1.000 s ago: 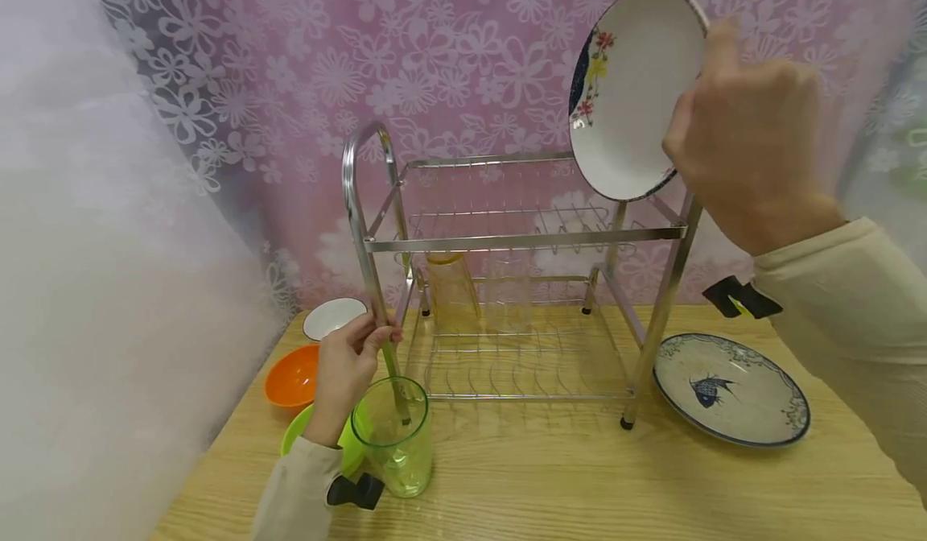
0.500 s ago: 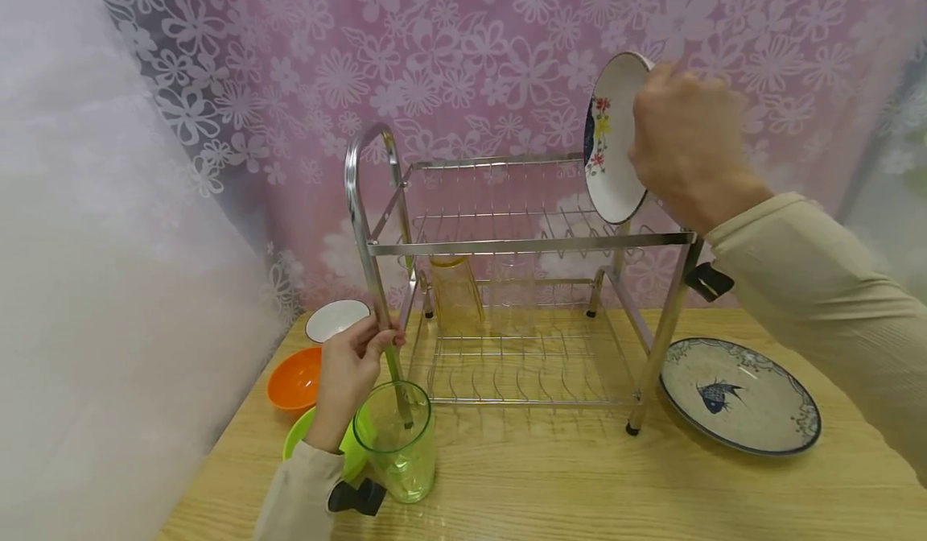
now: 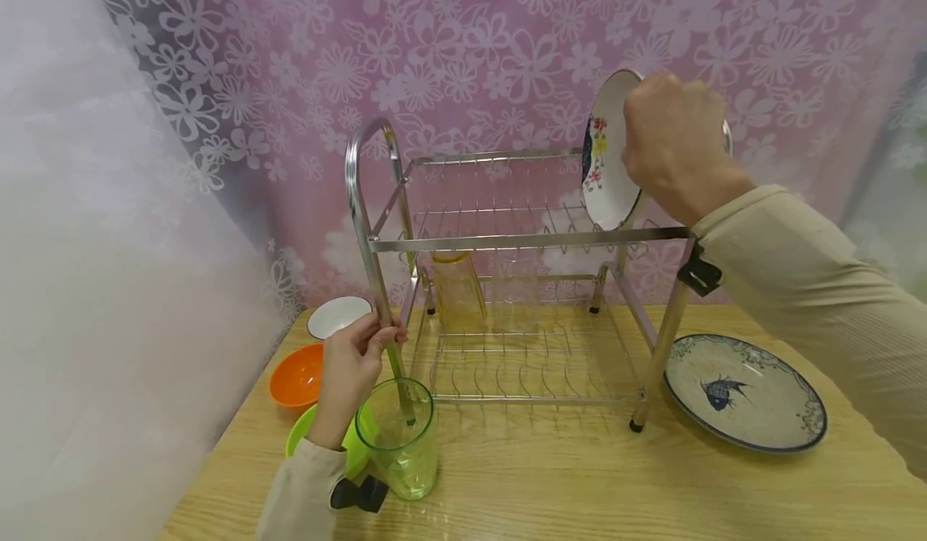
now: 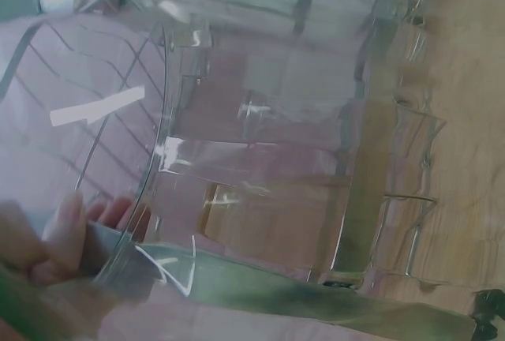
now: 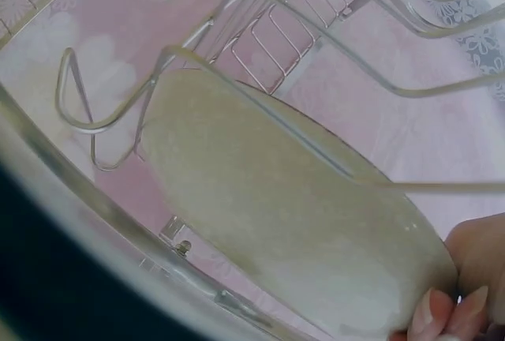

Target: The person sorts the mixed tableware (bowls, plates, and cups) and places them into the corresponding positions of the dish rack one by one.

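Note:
A white plate (image 3: 608, 167) with a red and yellow flower pattern stands nearly upright at the right end of the dish rack's upper tier. My right hand (image 3: 669, 134) grips its rim from the right and hides part of it. In the right wrist view the pale underside of the plate (image 5: 276, 199) lies among the rack's wires, with fingertips at its edge. Lower left, my left hand (image 3: 352, 372) pinches the left front post of the metal dish rack (image 3: 529, 241). Through the clear green cup, the left wrist view shows its fingers (image 4: 67, 234) at the post.
A clear green cup (image 3: 405, 464) stands before the left post. Green (image 3: 355, 448), orange (image 3: 295, 376) and white bowls (image 3: 339, 315) line the left side. An amber glass (image 3: 459, 291) and a clear glass (image 3: 514, 295) occupy the lower tier. A fish-patterned plate (image 3: 760, 412) lies at right.
My right hand has moved down and left with the plate, which has turned more edge-on and come down at the upper tier's right end. The left hand has stayed on the post.

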Available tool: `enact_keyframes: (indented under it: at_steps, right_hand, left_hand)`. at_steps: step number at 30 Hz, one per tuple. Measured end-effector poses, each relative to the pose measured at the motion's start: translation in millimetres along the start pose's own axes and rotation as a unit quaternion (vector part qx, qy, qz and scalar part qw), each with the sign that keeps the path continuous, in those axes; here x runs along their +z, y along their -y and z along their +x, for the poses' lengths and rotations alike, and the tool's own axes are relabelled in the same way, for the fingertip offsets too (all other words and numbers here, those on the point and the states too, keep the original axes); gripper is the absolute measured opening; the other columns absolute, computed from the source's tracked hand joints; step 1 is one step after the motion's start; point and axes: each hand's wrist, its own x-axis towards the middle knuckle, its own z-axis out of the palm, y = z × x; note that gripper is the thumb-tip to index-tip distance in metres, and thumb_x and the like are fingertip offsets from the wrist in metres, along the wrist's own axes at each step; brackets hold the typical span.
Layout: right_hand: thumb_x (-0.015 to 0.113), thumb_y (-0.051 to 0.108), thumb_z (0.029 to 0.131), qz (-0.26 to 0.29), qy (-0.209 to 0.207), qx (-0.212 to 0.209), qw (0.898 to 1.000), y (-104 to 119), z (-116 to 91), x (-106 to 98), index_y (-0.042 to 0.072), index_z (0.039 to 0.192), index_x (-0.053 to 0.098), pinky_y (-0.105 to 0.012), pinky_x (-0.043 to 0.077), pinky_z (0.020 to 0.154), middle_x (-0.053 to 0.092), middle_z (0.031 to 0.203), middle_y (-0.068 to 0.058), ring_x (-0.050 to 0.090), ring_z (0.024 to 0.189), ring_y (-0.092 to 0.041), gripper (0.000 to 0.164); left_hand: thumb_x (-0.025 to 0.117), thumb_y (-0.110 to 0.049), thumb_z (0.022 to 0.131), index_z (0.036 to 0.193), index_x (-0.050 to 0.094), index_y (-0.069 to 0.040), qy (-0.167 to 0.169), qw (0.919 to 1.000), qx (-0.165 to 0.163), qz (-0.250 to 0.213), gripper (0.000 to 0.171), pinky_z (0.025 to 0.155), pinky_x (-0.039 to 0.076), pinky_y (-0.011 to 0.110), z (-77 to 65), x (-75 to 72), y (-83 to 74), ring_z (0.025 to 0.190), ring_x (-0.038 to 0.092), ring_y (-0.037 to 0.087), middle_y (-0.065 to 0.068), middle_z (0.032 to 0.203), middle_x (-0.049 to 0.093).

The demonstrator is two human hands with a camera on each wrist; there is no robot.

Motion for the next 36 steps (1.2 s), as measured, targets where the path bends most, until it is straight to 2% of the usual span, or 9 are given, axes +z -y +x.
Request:
enact_keyframes:
  at_steps: [8,13,17,20,26,30,33,35,36]
  right_hand:
    - [0.045,-0.003,0.077,0.014,-0.009,0.011,1.000,0.2,-1.5,-6.3,-0.007,0.072,0.046,-0.037,0.040,0.037,0.045,0.061,-0.017,0.040,0.045,-0.024,0.006]
    - [0.041,-0.002,0.079,0.010,0.038,0.039,0.998,1.2,-1.4,-14.7,-0.001,0.072,0.044,-0.035,0.039,0.041,0.041,0.061,-0.012,0.037,0.047,-0.021,0.008]
    - [0.038,0.001,0.084,-0.003,0.069,0.052,0.996,3.4,-1.3,-19.7,-0.003,0.076,0.044,-0.035,0.040,0.042,0.041,0.062,-0.012,0.039,0.048,-0.021,0.012]
    - [0.034,0.005,0.091,-0.006,0.066,0.053,0.996,4.0,-2.5,-19.7,-0.012,0.089,0.047,-0.039,0.045,0.043,0.045,0.067,-0.018,0.044,0.051,-0.026,0.022]
    - [0.036,0.014,0.097,0.013,0.033,0.043,0.998,2.3,-10.8,-22.6,-0.016,0.101,0.045,-0.053,0.050,0.051,0.049,0.074,-0.027,0.051,0.060,-0.039,0.032]
    - [0.039,0.017,0.098,0.057,-0.020,0.031,0.998,1.9,-18.4,-25.9,-0.015,0.104,0.049,-0.050,0.049,0.047,0.053,0.075,-0.030,0.051,0.060,-0.039,0.034]
    - [0.039,0.023,0.098,0.117,-0.076,0.051,0.989,-5.8,-25.8,-31.0,-0.012,0.112,0.054,-0.043,0.044,0.042,0.058,0.079,-0.031,0.052,0.059,-0.037,0.040]
    - [0.039,0.025,0.098,0.152,-0.126,0.075,0.977,-16.3,-30.8,-34.2,-0.010,0.114,0.058,-0.041,0.046,0.057,0.060,0.082,-0.032,0.051,0.063,-0.036,0.042]
    - [0.038,0.026,0.098,0.166,-0.140,0.092,0.972,-24.4,-33.7,-35.7,-0.008,0.115,0.058,-0.035,0.046,0.055,0.061,0.083,-0.032,0.052,0.059,-0.029,0.043]
  left_hand:
    - [0.063,-0.003,0.090,0.099,0.070,0.005,-0.002,0.9998,0.017,0.004,0.014,0.079,0.058,0.035,3.9,-2.3,-1.0,0.081,0.071,0.026,0.013,0.087,0.073]
    - [0.063,-0.003,0.090,0.100,0.070,0.006,-0.004,0.9999,0.011,-0.004,0.014,0.078,0.058,0.035,6.0,-3.8,-2.6,0.080,0.071,0.027,0.015,0.087,0.072]
    - [0.063,-0.003,0.091,0.100,0.070,0.006,-0.004,0.9999,0.008,-0.005,0.015,0.078,0.058,0.035,5.9,-4.2,-4.0,0.080,0.071,0.027,0.015,0.088,0.072]
    - [0.062,-0.004,0.091,0.100,0.070,0.005,-0.004,1.0000,0.006,-0.003,0.015,0.078,0.058,0.035,5.4,-3.8,-4.3,0.080,0.071,0.027,0.015,0.088,0.072]
    - [0.062,-0.003,0.091,0.099,0.070,0.005,-0.003,1.0000,0.007,0.002,0.013,0.078,0.058,0.035,4.9,-4.3,-4.2,0.080,0.071,0.026,0.014,0.087,0.072]
    - [0.062,-0.003,0.092,0.099,0.070,0.005,-0.004,0.9999,0.015,-0.007,0.013,0.078,0.058,0.035,4.4,-6.1,-4.3,0.080,0.071,0.027,0.015,0.088,0.072]
    - [0.061,-0.003,0.092,0.100,0.070,0.005,-0.002,0.9998,0.017,-0.009,0.014,0.078,0.058,0.034,4.2,-6.7,-3.2,0.081,0.071,0.027,0.016,0.088,0.072]
    - [0.062,-0.003,0.092,0.100,0.070,0.005,-0.002,0.9998,0.019,-0.008,0.014,0.077,0.058,0.034,4.5,-7.2,-2.1,0.081,0.071,0.027,0.015,0.088,0.072]
    - [0.062,-0.003,0.092,0.100,0.070,0.005,-0.002,0.9998,0.019,-0.005,0.014,0.077,0.058,0.034,4.6,-7.7,-1.7,0.081,0.071,0.027,0.015,0.088,0.072]
